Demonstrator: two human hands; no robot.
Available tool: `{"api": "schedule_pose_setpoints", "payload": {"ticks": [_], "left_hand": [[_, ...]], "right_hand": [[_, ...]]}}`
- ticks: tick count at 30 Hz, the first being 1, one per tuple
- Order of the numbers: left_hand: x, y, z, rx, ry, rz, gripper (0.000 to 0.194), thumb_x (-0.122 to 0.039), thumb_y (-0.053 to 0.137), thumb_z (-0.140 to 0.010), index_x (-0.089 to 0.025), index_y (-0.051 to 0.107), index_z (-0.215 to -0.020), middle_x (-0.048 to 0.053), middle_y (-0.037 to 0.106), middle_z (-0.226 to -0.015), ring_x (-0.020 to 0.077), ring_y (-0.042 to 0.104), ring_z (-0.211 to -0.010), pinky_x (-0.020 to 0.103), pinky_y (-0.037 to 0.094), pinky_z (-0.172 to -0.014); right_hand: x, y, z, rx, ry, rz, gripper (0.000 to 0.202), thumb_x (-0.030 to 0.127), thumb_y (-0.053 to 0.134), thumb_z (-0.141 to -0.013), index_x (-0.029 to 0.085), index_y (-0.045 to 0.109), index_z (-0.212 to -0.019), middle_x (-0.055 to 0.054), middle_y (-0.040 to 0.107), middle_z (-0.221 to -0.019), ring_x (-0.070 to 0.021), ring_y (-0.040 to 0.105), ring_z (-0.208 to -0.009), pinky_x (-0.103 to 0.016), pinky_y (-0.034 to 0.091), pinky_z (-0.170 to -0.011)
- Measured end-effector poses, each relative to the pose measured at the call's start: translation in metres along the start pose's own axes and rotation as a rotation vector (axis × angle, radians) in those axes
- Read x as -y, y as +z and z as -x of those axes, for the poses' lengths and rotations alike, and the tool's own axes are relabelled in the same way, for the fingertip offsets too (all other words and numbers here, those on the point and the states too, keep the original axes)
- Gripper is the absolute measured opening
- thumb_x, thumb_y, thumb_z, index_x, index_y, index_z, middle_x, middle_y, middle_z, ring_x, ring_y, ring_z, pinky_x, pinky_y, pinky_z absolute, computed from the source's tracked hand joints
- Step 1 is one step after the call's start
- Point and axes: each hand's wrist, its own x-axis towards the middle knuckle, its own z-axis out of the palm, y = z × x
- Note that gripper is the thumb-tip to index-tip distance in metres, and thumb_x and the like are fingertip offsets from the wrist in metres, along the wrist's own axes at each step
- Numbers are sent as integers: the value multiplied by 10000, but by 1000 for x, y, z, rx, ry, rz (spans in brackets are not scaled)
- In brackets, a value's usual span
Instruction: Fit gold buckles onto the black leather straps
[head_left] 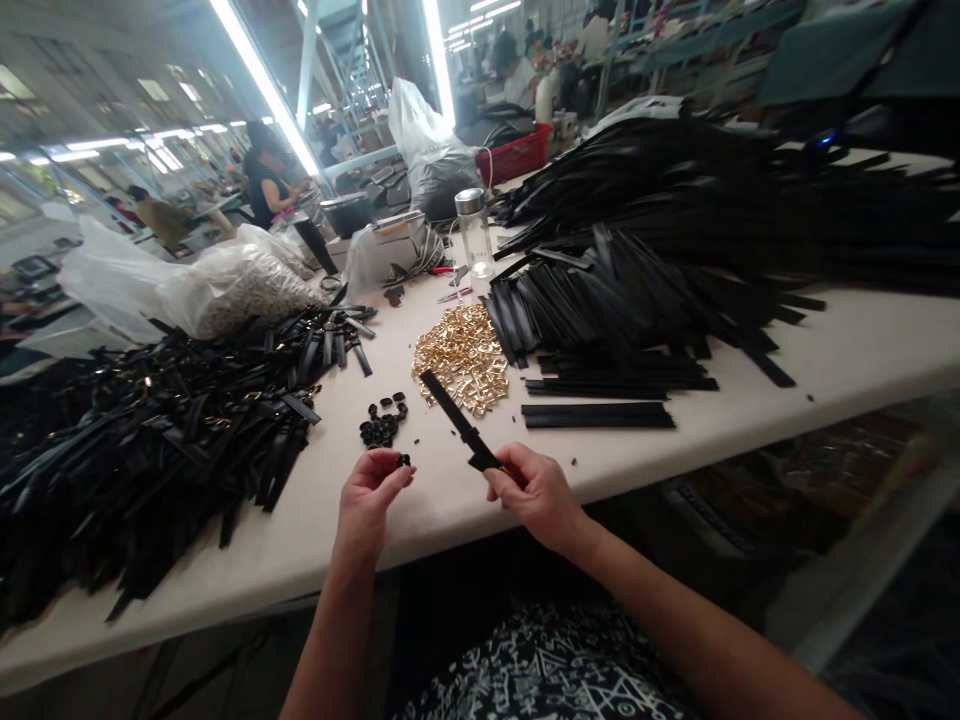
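Note:
My right hand (534, 492) grips one end of a black strap (456, 415) that points up and away over the table edge. My left hand (373, 492) pinches a small black loop (404, 461) between its fingertips, a short gap left of the strap's held end. Just beyond my left hand lies a little cluster of black loops (382, 423). A heap of gold buckles (461, 357) sits behind the strap's far tip.
A big pile of finished black straps (165, 440) covers the left of the white table (862, 350). Loose black straps (637, 300) are stacked at right. A clear bottle (475, 232), plastic bags (210, 285) and a red basket (517, 155) stand farther back. People work at distant tables.

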Motion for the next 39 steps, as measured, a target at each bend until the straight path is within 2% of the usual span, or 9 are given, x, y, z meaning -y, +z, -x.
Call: {"api": "schedule_pose_setpoints", "payload": {"ticks": [5,10,16,20,27,31,34,37,39], "left_hand": [[-12,32,19,83,-23,169,331,-291,854,-638,-170,675,-888,-1,708,-776,167,704,-723,275,559,-710],[-16,45,26,101,52,208,306,-305,865,-644,-169,710,-870,14,733,-786,141,695,-696,250,569,-710],[-11,46,25,172,142,159,252,-256,844,-687,-204,720,-900,0,719,-893,113,673,-737,211,562,-702],[-10,42,26,219,153,82,271,-220,834,-701,-221,719,-946,-1,723,-865,119,672,-793,203,551,-743],[-16,41,30,348,212,-78,173,-201,798,-735,-213,736,-896,7,701,-881,133,661,-819,212,536,-759],[-14,44,29,426,152,-124,157,-228,777,-753,-206,730,-902,10,669,-855,147,656,-736,256,547,-693],[-12,44,29,428,159,-220,141,-229,761,-766,-212,733,-903,16,663,-860,159,656,-760,268,540,-707],[-13,46,31,402,257,-334,123,-203,733,-784,-219,744,-905,25,670,-884,160,653,-801,259,528,-734],[-14,48,35,402,295,-358,132,-196,713,-800,-221,745,-925,32,676,-912,163,654,-827,259,528,-751]], "right_hand": [[11,12,-1,54,-1,-85,119,301,557,-888,201,571,-826,19,679,-632,-101,568,-495,-203,447,-502],[15,16,-4,72,2,-164,139,316,569,-890,185,584,-848,11,679,-646,-102,597,-503,-201,472,-504],[16,16,0,93,-9,-177,158,327,562,-908,183,593,-850,7,677,-670,-99,598,-527,-201,471,-515],[15,11,3,133,-2,-132,165,333,565,-911,186,587,-839,12,673,-673,-96,594,-536,-201,466,-526],[14,7,5,216,0,-108,111,264,533,-910,177,584,-864,1,673,-694,-114,630,-591,-210,478,-555],[16,5,6,256,-49,-66,127,164,468,-910,169,591,-942,-2,665,-756,-114,639,-650,-211,484,-596],[18,2,7,296,-83,-34,167,100,467,-874,167,600,-949,15,634,-763,-104,621,-676,-205,464,-627],[17,0,7,261,-88,6,70,216,596,-852,168,616,-899,37,580,-708,-97,548,-628,-200,406,-563],[15,2,6,217,-52,-28,140,306,627,-856,167,611,-859,39,572,-674,-97,539,-603,-200,395,-536]]}}
